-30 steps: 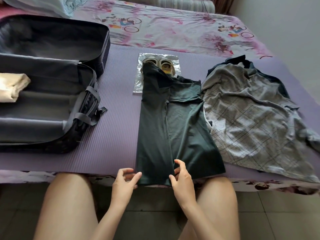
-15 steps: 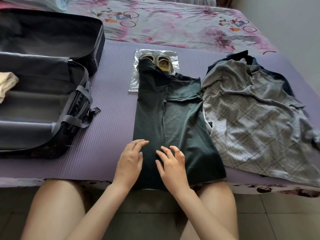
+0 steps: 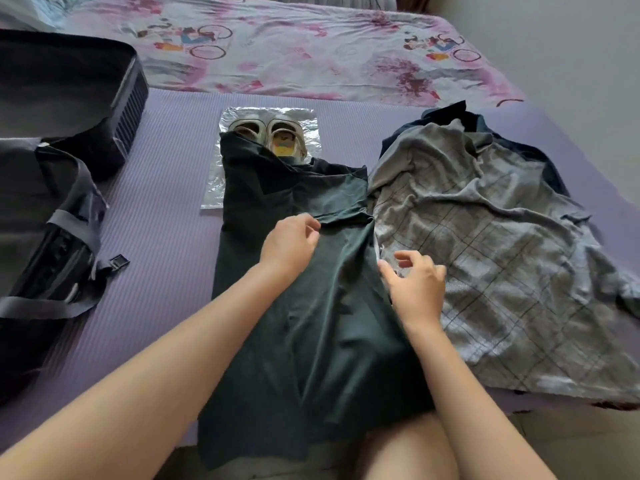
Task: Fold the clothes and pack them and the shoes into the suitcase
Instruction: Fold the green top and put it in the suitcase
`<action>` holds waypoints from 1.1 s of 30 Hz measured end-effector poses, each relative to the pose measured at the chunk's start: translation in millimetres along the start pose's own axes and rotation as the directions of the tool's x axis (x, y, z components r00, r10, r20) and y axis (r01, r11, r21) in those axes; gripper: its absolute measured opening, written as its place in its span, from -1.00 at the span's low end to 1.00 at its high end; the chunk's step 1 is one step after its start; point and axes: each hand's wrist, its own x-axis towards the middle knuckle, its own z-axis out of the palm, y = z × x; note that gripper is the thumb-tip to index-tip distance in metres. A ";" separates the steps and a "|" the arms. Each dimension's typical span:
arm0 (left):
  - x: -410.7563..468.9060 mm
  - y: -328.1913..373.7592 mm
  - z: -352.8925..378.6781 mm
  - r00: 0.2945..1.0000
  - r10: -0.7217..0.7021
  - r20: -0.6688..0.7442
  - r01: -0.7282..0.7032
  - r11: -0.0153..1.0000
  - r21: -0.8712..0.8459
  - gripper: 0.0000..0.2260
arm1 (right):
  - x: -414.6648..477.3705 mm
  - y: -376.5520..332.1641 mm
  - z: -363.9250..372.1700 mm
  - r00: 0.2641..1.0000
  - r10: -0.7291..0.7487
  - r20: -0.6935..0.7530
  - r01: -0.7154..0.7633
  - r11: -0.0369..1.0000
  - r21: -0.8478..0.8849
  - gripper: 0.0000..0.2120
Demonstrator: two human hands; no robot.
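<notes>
A dark green garment [image 3: 311, 341] lies lengthwise on the purple mat, its near end hanging over the bed edge. My left hand [image 3: 290, 241] rests on its upper middle, curled fingertips pinching a fold at the sleeve hem. Over the garment's right edge hovers my right hand [image 3: 417, 284], fingers loosely curled and thumb near the edge, holding nothing. A grey plaid garment [image 3: 491, 258] sprawls to the right. A pair of shoes [image 3: 273, 135] sits on a silver bag [image 3: 306, 121], partly covered by the green garment's far end. The open black suitcase [image 3: 69, 109] lies at the left.
A dark blue garment [image 3: 485, 121] peeks out beneath the plaid one. Suitcase straps and a buckle [image 3: 119, 263] trail onto the purple mat [image 3: 162, 202]. A floral bedsheet [image 3: 294, 53] covers the bed beyond. My bare knees are below the bed edge.
Both hands slid from the garment's near hem up along it. The left reached the sleeve fold, the right moved out to the right edge. The camera leaned closer.
</notes>
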 end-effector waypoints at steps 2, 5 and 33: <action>35.3 24.5 16.3 1.000 -0.013 0.001 0.013 1.000 0.021 -0.79 | 12.4 -2.2 -0.1 0.996 0.045 0.081 -0.049 0.998 0.042 -0.68; 78.2 45.5 44.4 1.000 -0.026 0.017 0.024 0.994 0.103 -0.76 | 1.9 3.7 6.7 0.983 0.039 0.182 -0.039 0.999 -0.005 -0.68; 135.1 33.2 76.2 0.940 -0.324 -0.109 0.328 0.944 0.025 -0.79 | -57.6 32.7 9.9 0.982 -0.164 -0.092 0.155 0.983 -0.097 -0.74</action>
